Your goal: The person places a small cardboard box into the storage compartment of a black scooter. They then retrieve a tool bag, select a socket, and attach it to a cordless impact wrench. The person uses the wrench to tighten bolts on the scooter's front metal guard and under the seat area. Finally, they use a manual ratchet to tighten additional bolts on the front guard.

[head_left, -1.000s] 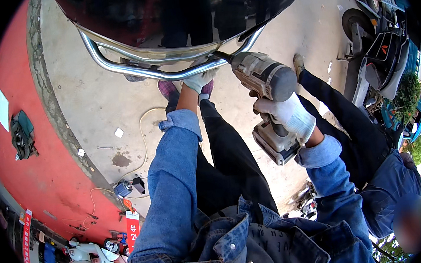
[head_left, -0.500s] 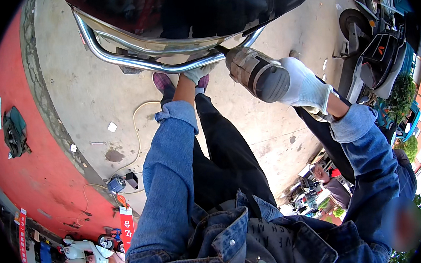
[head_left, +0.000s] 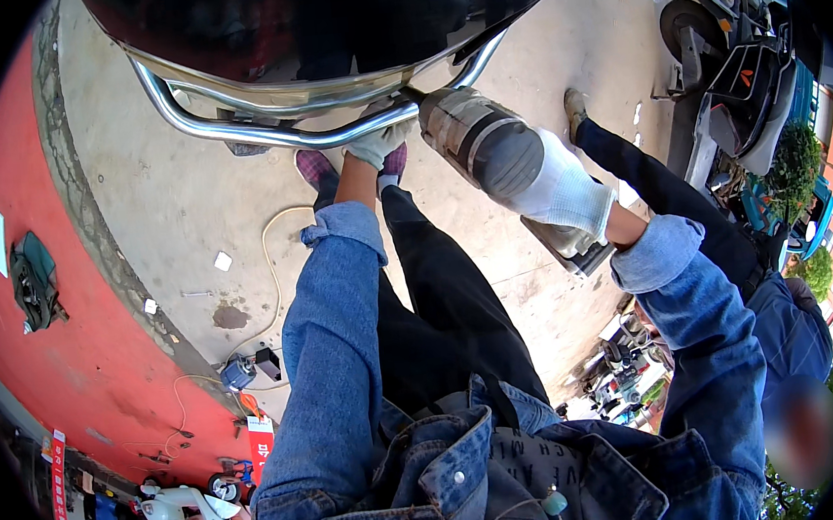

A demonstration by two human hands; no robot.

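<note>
A chrome tube bumper (head_left: 277,135) curves beneath the glossy dark body panel (head_left: 336,19) of a vehicle. In a white knit glove, my right hand (head_left: 563,183) is closed round a cordless impact wrench (head_left: 480,140). The wrench's nose meets the right part of the bumper, where its tip is hidden. Its battery base (head_left: 574,246) shows below my wrist. My left hand (head_left: 377,145), also gloved, reaches up under the bumper beside the wrench. Those fingers look curled, but the tube partly hides them, and what they hold cannot be made out.
A person in dark trousers (head_left: 652,175) stands close on my right. Parked scooters (head_left: 754,102) line the right side. A pale cable (head_left: 271,263) runs over the floor to a small blue motor-like device (head_left: 238,373). A dark bag (head_left: 34,281) lies on the red strip at left.
My right hand and the wrench have shifted left in the picture, along with the bumper, and the battery base has come into sight. The neighbouring person's leg shows more. My left hand stays under the tube.
</note>
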